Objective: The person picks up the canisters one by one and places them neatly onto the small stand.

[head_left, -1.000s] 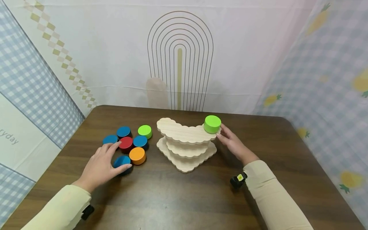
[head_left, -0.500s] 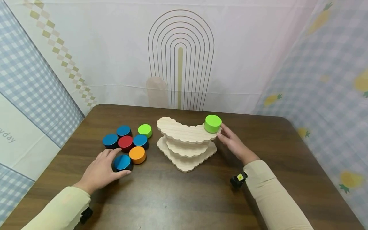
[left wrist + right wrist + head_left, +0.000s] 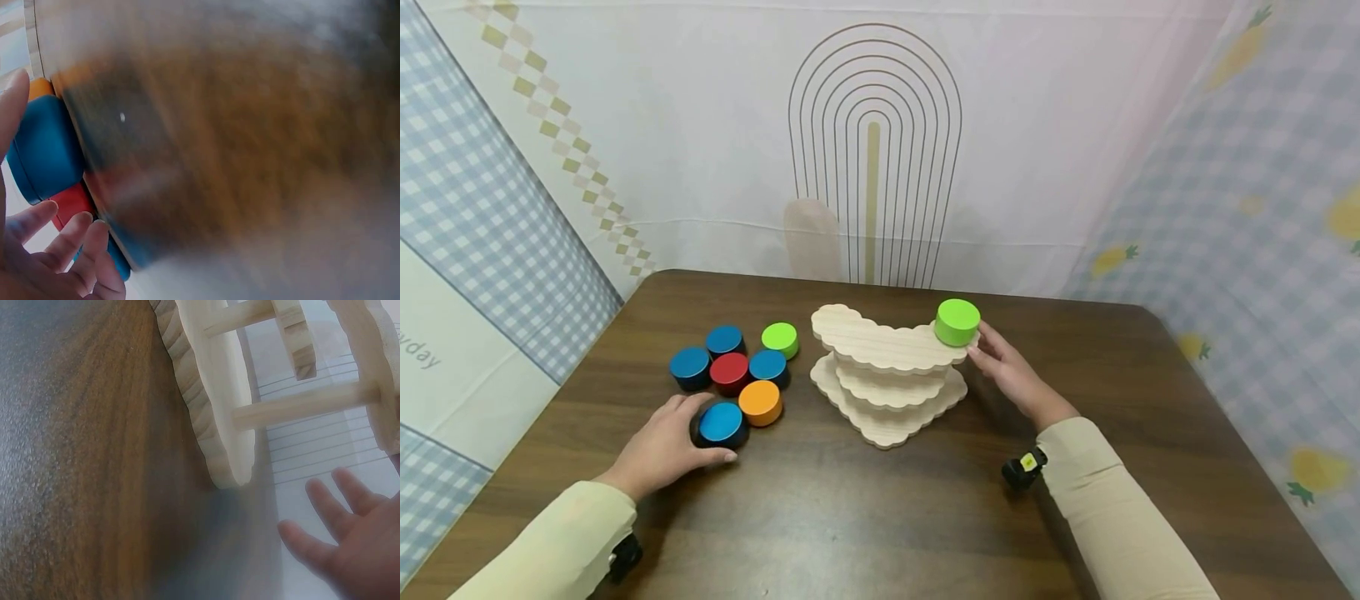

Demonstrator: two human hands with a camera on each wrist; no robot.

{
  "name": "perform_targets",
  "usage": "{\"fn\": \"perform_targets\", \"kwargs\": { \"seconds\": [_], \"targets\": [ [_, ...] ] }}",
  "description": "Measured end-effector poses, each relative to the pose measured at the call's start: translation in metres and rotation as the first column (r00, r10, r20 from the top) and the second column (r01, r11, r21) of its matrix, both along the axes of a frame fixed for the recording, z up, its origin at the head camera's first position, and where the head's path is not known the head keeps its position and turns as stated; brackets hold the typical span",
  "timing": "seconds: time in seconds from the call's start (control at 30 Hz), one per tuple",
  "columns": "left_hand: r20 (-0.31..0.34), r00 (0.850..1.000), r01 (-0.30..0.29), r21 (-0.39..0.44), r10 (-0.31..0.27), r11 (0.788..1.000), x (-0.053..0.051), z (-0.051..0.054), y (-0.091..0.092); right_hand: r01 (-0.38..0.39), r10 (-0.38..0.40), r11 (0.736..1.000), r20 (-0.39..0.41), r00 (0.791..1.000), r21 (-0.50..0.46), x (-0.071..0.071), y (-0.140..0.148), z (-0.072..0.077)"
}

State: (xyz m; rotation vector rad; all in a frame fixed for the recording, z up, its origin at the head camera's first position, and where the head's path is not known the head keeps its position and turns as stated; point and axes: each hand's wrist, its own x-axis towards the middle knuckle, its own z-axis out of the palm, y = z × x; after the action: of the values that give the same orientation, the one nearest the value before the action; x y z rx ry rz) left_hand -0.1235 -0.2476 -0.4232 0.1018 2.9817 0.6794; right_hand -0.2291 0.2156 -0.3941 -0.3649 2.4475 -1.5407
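Note:
In the head view my left hand [image 3: 658, 446] is spread around the nearest blue round block [image 3: 722, 423], thumb on the near side and index finger behind. The left wrist view shows that blue block [image 3: 47, 150] between thumb and fingers; firm contact cannot be told. A tiered wooden stand [image 3: 880, 343] with scalloped edges holds a green round block [image 3: 957, 322] on its top tier's right end. My right hand [image 3: 1018, 383] touches that end, fingertips partly hidden. Three straight fingers of the right hand [image 3: 350, 531] show in the right wrist view beside the stand [image 3: 231, 394].
Beyond my left hand lie a red block [image 3: 730, 373], an orange block [image 3: 761, 403], a smaller green block [image 3: 780, 340] and several more blue blocks [image 3: 690, 367], grouped closely. The brown table [image 3: 865, 525] ends at a patterned cloth [image 3: 715, 125] behind.
My left hand has come down and nearer, from partly over the blocks to around the nearest blue one. My right hand stays at the stand's top right end.

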Motion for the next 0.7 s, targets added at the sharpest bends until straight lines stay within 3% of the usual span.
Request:
{"fn": "perform_targets", "kwargs": {
  "seconds": [0.4, 0.7],
  "targets": [
    [0.048, 0.999, 0.002, 0.051, -0.005, 0.999, -0.0039, -0.0037, 0.0019, 0.001, -0.001, 1.0, -0.003, 1.0, 0.001, -0.001, 0.0, -0.0005],
    [-0.009, 1.0, 0.011, 0.08, -0.01, 0.997, -0.0036, -0.0028, 0.0037, 0.001, -0.001, 1.0, 0.009, 1.0, 0.001, -0.0019, 0.0004, -0.002]
  ]
}}
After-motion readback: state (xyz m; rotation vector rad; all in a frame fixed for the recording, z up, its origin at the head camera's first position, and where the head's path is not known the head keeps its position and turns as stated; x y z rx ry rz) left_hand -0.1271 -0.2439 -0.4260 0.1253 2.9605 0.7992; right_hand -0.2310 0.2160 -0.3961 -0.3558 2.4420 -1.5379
